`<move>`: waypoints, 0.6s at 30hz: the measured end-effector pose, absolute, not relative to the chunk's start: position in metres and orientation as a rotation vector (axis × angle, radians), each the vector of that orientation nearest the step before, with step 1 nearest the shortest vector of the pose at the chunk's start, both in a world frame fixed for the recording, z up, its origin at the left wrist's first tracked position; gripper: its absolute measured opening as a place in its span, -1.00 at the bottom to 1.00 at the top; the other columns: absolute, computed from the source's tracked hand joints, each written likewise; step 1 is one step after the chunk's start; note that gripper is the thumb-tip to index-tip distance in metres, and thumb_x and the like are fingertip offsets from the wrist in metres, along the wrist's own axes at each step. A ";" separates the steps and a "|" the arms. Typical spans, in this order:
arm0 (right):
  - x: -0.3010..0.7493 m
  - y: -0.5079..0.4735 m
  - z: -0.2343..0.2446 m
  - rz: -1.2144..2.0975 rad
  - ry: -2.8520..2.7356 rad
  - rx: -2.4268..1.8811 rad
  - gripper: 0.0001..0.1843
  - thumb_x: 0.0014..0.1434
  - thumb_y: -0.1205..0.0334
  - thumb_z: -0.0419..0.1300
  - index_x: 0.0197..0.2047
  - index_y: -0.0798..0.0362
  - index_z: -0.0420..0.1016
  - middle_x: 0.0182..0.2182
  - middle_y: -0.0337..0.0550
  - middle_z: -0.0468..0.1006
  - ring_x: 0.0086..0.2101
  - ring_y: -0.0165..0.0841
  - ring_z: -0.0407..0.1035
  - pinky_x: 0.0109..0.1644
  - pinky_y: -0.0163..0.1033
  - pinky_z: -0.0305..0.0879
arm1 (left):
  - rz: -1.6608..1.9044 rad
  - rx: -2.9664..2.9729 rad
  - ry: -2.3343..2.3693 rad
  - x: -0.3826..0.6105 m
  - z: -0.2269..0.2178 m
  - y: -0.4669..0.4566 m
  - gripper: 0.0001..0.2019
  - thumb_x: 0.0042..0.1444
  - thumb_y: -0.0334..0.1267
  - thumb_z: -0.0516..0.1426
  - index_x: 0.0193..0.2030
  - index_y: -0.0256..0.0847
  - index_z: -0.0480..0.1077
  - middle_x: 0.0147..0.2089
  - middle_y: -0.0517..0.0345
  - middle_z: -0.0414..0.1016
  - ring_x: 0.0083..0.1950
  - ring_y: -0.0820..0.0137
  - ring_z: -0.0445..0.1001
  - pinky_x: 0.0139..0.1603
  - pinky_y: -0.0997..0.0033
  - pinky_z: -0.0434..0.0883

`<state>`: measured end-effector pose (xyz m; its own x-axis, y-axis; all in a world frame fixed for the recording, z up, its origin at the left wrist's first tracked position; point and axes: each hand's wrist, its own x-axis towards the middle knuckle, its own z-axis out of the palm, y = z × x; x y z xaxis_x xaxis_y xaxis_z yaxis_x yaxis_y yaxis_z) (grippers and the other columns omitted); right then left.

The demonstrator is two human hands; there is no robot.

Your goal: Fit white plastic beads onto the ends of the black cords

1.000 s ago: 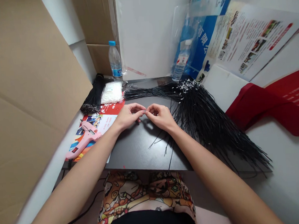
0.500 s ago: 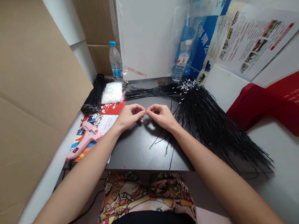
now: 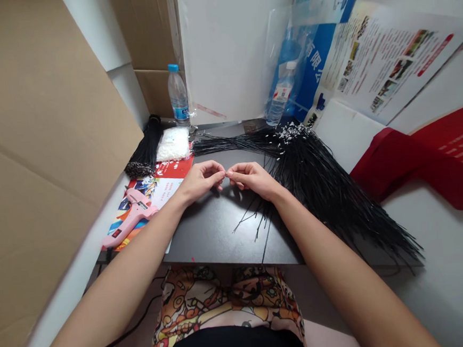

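My left hand and my right hand meet fingertip to fingertip above the dark grey table. Each has thumb and forefinger pinched together. Whatever they pinch is too small to make out. Close to my right hand spreads a large bundle of thin black cords with small white tips gathered at its far end. Behind both hands a thinner row of black cords lies across the table. A clear bag of small white pieces rests beyond my left hand.
A pink glue gun lies on printed sheets at the left, beside a cardboard panel. Another black cord bundle is behind it. Two bottles, one blue-capped and one white-capped, stand at the back. Red cloth hangs at right.
My right hand has turned slightly, its wrist shifting a little to the right. The left hand stays nearly in place, and the fingertips remain together.
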<state>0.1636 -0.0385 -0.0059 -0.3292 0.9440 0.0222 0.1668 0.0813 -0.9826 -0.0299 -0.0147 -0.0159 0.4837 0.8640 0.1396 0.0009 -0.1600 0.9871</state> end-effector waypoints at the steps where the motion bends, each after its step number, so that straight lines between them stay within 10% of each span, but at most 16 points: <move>1: 0.163 -0.038 -0.007 1.299 -1.605 -1.130 -0.51 -0.02 -0.19 0.35 -0.30 0.12 0.52 -0.46 -0.22 0.50 -0.56 -0.56 0.17 -0.50 -0.39 0.10 | 0.915 1.539 0.802 -0.030 -0.016 -0.014 -0.87 0.10 -0.29 0.28 -0.34 -0.26 0.41 -0.45 0.23 0.46 -0.48 0.51 0.48 -0.37 0.46 0.45; 18: 0.156 -0.036 -0.019 0.912 -1.643 -1.160 -0.68 0.07 -0.03 0.28 -0.34 0.10 0.49 -0.55 -0.32 0.37 -0.52 -0.50 0.14 -0.42 -0.33 0.04 | 0.947 1.367 0.808 -0.030 -0.015 -0.015 -0.79 -0.02 -0.28 0.39 -0.27 -0.31 0.54 -0.35 0.14 0.58 -0.42 0.48 0.53 -0.28 0.39 0.51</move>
<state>0.1557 -0.0360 -0.0191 -0.1550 0.9552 0.2521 0.2912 0.2880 -0.9123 -0.0297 -0.0151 -0.0146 0.4225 0.9043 0.0620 -0.0808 -0.0305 0.9963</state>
